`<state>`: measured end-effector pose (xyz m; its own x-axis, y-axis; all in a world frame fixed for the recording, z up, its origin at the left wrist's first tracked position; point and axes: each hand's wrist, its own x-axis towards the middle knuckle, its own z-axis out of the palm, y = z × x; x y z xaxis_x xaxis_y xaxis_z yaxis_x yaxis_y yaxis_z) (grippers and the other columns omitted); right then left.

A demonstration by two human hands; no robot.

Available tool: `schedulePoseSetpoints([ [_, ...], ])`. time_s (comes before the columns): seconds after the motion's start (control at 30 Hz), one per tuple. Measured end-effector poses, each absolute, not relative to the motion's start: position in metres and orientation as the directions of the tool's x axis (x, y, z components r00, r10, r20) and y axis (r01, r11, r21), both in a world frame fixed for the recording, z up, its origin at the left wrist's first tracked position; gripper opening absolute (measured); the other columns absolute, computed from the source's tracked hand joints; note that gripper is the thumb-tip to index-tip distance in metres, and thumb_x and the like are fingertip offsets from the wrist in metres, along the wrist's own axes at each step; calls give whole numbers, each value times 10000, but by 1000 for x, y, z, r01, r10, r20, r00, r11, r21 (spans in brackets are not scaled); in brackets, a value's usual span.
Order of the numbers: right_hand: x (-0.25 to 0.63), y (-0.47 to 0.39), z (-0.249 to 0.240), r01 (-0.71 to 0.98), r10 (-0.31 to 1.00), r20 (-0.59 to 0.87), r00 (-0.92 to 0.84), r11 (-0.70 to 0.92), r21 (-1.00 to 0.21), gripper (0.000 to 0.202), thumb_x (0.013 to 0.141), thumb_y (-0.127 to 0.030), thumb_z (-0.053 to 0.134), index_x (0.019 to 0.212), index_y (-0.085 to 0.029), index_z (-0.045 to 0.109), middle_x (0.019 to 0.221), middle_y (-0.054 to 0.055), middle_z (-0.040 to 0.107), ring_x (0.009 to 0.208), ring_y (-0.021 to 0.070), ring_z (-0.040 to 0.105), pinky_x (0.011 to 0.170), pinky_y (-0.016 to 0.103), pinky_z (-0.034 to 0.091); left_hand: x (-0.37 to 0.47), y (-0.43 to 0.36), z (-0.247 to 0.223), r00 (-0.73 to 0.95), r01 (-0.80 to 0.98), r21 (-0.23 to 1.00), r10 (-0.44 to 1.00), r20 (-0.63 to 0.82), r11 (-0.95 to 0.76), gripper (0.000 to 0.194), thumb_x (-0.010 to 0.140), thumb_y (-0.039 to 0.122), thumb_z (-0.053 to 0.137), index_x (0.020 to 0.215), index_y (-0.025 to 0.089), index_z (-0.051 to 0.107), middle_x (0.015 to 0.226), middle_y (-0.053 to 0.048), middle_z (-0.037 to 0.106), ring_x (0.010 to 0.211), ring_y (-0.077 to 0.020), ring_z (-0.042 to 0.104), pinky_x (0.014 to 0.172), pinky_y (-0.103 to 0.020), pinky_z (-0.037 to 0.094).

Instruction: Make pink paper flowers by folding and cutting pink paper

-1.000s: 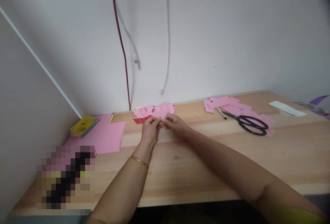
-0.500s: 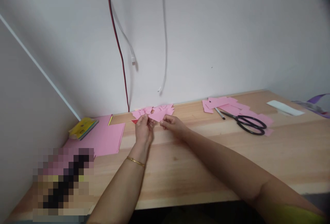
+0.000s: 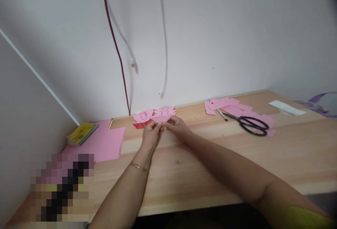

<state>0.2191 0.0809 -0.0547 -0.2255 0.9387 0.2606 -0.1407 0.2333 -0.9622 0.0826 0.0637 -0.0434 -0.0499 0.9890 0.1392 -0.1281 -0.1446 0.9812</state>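
Scissors (image 3: 240,119) and pink paper pieces (image 3: 224,103) suggest a craft workspace.

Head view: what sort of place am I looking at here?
Probably a papercraft workspace: a wooden table against a plain wall, bearing stacked pink sheets and black-handled scissors, while the left hand and right hand pinch a pink paper piece. Home or workshop, I can't tell.

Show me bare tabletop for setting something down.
Bare tabletop lies right-front, between scissors, right forearm and front edge; more lies between that arm and the left forearm, short of the left hand and right hand. Crowded: left, with pink sheets and yellow packet; back right, with pink scraps; beyond the hands, spiky pink paper.
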Motion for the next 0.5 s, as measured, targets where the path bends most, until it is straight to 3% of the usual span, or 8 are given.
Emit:
schedulePoseSetpoints([
  [0.2, 231, 82, -48, -1, 958, 243, -150, 246, -969, 291, 772, -443, 618, 686, -170, 569, 619, -26, 551, 592, 102, 480, 596, 241, 378, 79, 65, -41, -82, 45, 987, 984, 159, -155, 212, 700, 304, 705, 610, 153, 585, 569, 17, 569, 551, -101, 476, 563, -225, 350],
  [0.3, 238, 84, -44, -68, 961, 256, -99, 250, -966, 331, 771, -476, 620, 653, -177, 538, 599, -34, 514, 573, 96, 450, 582, 239, 364, 78, 64, -41, -116, 109, 985, 983, 143, -130, 237, 704, 299, 698, 572, 153, 566, 536, 20, 555, 519, -95, 445, 538, -223, 327],
  [0.5, 237, 92, -47, -311, 989, 151, 0, 143, -940, 365, 735, -537, 642, 727, -185, 548, 645, -19, 534, 580, 91, 459, 557, 226, 379, 79, 65, -42, -147, 43, 995, 984, 97, -92, 250, 682, 322, 708, 578, 153, 556, 527, 26, 548, 508, -92, 449, 534, -219, 331],
])
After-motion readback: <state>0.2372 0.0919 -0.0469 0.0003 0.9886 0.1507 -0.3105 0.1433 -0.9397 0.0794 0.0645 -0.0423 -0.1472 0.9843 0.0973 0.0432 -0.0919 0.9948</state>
